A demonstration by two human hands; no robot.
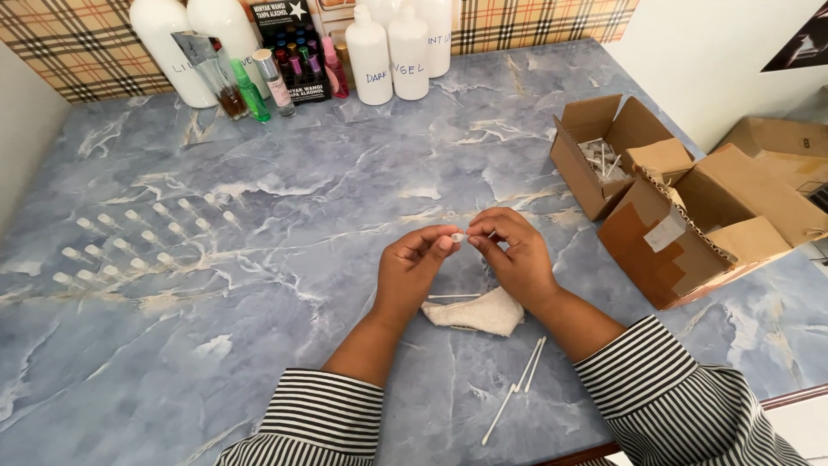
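Note:
My left hand (412, 272) and my right hand (511, 250) meet over the blue marble table (302, 362), fingertips pinched together on a tiny clear vial (458, 236). Both hands touch it. Below them lies a folded white cloth (479, 313) with a thin white stick (454, 297) beside it. A few more thin white sticks (517, 388) lie near my right sleeve. Rows of several small clear vials (142, 242) stand upright on the table to the left.
Two open cardboard boxes (604, 151) (707, 224) stand at the right, the smaller holding small clear parts. White plastic bottles (388, 52) and small coloured perfume bottles (259, 86) line the back edge against a plaid wall.

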